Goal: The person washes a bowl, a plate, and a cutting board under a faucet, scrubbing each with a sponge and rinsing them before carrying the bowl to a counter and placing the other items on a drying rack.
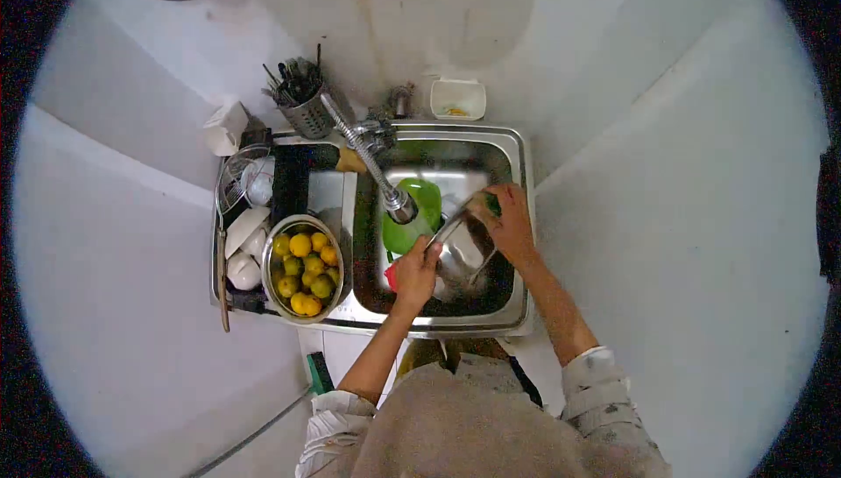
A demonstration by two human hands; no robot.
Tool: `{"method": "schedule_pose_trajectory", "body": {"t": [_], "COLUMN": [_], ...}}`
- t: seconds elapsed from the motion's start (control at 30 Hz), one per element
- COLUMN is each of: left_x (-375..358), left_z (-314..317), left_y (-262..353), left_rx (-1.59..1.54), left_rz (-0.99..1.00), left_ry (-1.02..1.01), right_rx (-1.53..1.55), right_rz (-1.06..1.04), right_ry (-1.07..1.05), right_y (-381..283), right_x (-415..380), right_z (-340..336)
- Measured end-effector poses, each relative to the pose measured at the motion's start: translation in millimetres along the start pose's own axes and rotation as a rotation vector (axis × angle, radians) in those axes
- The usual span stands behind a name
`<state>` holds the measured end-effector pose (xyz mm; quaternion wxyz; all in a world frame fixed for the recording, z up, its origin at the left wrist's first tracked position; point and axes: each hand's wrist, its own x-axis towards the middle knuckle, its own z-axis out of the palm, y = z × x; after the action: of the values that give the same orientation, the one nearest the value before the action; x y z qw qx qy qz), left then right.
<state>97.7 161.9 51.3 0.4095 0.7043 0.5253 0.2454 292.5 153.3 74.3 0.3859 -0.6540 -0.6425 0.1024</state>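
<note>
Over the sink basin (499,303), a shiny steel bowl (464,250) is tilted on its side between my hands. My left hand (415,278) grips its near-left rim, fingers closed round the edge. At the upper right of the bowl, my right hand (512,224) is closed on a dark green scouring pad (493,205), pressed against the metal. The tap's spray head (401,207) hangs just left of the bowl. Below it in the basin lies a bright green plastic item (422,193). Something red (391,277) shows beside my left hand, partly covered.
Left on the drainboard stands a bowl of yellow and green citrus fruit (303,268), beside white crockery (244,269) and a wire strainer (231,182). Behind are a cutlery holder (308,115) and a white dish (458,99). A green-headed broom (319,373) leans below.
</note>
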Motion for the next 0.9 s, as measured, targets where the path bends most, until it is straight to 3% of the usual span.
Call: {"method": "schedule_pose_trajectory", "body": {"t": [0.07,0.13,0.27,0.33,0.37,0.43,0.5,0.6,0.67,0.7,0.73,0.8,0.83,0.9], "left_x": [4.0,5.9,10.4,9.5,9.5,12.4,13.2,8.9,10.3,15.4,16.6,13.1,12.7,7.9], "left_z": [12.9,24.1,34.5,35.2,33.1,23.8,28.9,33.7,30.9,20.6,16.3,12.0,5.8,10.8], "left_y": [-8.2,-3.1,-4.0,2.9,7.3,17.1,-13.3,-49.4,-77.1,-69.2,-78.8,-103.5,-98.4,-116.2], "left_rx": [-0.038,-0.042,-0.137,-0.018,-0.016,0.014,-0.054,-0.202,-0.503,-0.722,-0.723,-1.052,-1.113,-1.217], "left_rz": [-0.047,0.004,-0.036,0.027,0.028,-0.247,-0.193,-0.166,-0.326,-0.563,-0.566,-0.502,-0.605,-0.616], "left_ry": [-0.023,0.208,0.218,0.356,0.353,0.211,0.246,0.347,0.46,0.461,0.469,0.401,0.394,0.395], "right_rx": [-0.224,-0.233,-0.204,-0.114,-0.146,-0.177,-0.112,0.218,0.272,0.32,0.322,0.434,0.434,0.149], "right_rz": [0.185,0.091,-0.155,-0.223,-0.151,-0.034,0.086,0.408,0.514,0.622,0.619,0.839,0.839,0.747], "right_ry": [0.07,0.127,-0.01,-0.063,-0.039,-0.018,-0.062,-0.303,-0.279,-0.252,-0.26,0.109,0.1,0.279], "right_y": [-9.5,-11.6,-13.8,-2.1,6.6,23.4,56.7,200.3,246.4,250.4,222.2,136.1,136.7,136.3], "right_x": [-9.6,-29.2,-38.0,-30.5,-16.8,11.9,31.1,2.5,-35.5,-51.6,-49.6,-40.4,-54.5,-80.4], "right_z": [10.6,36.4,41.7,48.4,51.8,53.6,59.4,130.8,150.8,158.1,151.1,119.8,127.2,136.3]}}
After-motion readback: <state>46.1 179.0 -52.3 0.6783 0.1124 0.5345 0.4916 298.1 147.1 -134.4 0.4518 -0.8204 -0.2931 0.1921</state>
